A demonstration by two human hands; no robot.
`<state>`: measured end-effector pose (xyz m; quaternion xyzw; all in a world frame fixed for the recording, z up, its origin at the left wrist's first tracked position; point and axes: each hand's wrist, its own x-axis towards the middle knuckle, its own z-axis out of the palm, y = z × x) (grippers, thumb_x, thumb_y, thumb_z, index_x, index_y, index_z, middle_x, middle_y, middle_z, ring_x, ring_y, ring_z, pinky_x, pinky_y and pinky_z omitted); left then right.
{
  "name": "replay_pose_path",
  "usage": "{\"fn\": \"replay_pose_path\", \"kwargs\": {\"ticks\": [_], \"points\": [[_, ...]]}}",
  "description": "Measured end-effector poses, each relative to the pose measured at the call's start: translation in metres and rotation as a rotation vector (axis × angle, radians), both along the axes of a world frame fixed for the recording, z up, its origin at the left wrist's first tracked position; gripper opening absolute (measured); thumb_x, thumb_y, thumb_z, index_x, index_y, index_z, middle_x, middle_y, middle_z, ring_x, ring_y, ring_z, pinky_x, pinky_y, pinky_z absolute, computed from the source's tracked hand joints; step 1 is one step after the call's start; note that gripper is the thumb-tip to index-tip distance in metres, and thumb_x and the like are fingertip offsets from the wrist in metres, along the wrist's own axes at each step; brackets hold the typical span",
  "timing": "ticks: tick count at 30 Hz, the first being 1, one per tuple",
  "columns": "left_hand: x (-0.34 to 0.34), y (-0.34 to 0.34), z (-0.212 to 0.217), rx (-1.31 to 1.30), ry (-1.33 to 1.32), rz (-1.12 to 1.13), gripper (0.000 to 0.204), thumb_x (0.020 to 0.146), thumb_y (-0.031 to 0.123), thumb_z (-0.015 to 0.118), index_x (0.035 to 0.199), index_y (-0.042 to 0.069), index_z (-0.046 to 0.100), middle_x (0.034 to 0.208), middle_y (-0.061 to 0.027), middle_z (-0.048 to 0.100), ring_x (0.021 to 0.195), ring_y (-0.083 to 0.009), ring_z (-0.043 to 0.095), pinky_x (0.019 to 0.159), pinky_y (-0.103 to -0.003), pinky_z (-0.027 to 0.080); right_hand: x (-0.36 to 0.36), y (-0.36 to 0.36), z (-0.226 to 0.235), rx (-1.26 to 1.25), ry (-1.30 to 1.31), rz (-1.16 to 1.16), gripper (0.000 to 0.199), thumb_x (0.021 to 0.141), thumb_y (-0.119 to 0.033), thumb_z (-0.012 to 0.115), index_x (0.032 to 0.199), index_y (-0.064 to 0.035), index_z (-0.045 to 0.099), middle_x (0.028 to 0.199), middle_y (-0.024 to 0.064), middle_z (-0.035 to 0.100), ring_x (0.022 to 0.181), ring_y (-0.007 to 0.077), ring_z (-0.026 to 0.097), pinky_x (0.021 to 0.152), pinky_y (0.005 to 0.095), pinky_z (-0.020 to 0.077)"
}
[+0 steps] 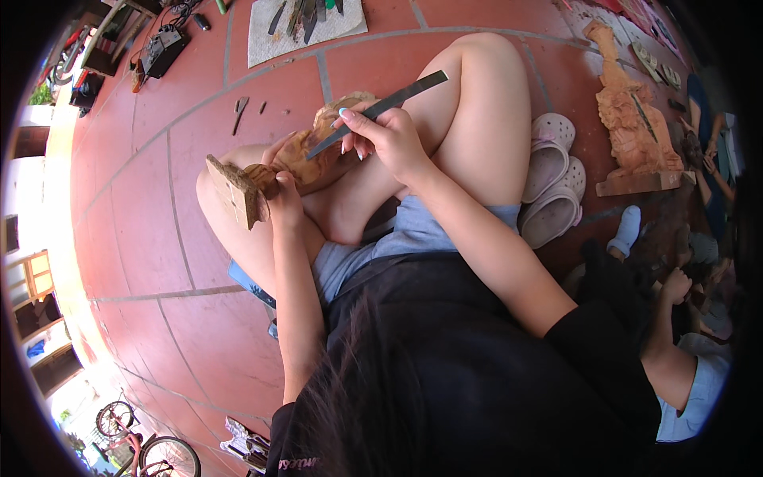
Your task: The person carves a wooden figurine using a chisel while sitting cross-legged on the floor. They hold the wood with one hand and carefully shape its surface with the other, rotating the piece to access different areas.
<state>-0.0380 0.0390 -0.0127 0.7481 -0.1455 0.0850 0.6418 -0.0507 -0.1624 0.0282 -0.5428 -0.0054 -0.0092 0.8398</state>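
Red tiled floor (135,207) spreads out wide, and bare bent legs (485,111) fill the middle! The right forearm (497,226) slants up and leftward over the lap; the left forearm (298,318) stands nearly straight up the view. There's the wooden carving (296,149), tilted above the legs, its squarish base toward the left. Now the hands: the left hand (284,199) is closed around the carving just beside that base, wrist upright. The right hand (388,137), knuckles high, pinches a flat metal tool (409,90), its lower end at the carving; whether it touches, I can't tell.
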Motion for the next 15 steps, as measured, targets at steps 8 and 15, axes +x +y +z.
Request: {"fn": "replay_pose_path", "kwargs": {"ticks": [8, 15], "points": [[0.001, -0.004, 0.003, -0.115, 0.015, -0.058, 0.100, 0.069, 0.080, 0.056, 0.123, -0.004, 0.053, 0.118, -0.0127, 0.059, 0.110, -0.0213, 0.057, 0.096, -0.036, 0.045, -0.009, 0.010, 0.016, 0.040, -0.073, 0.038, 0.026, 0.097, -0.024, 0.057, 0.097, 0.0009, 0.066, 0.069, 0.0050, 0.063, 0.055, 0.0062, 0.051, 0.051, 0.0186, 0.0399], [-0.002, -0.005, 0.006, -0.109, 0.051, -0.045, 0.101, 0.065, 0.078, 0.061, 0.122, -0.004, 0.052, 0.116, -0.0125, 0.059, 0.110, -0.0221, 0.057, 0.096, -0.036, 0.045, -0.015, 0.005, 0.027, -0.078, -0.131, -0.087, 0.023, 0.097, -0.020, 0.058, 0.097, 0.0020, 0.066, 0.071, 0.0056, 0.063, 0.058, 0.0058, 0.052, 0.052, 0.0189, 0.0411]]}}
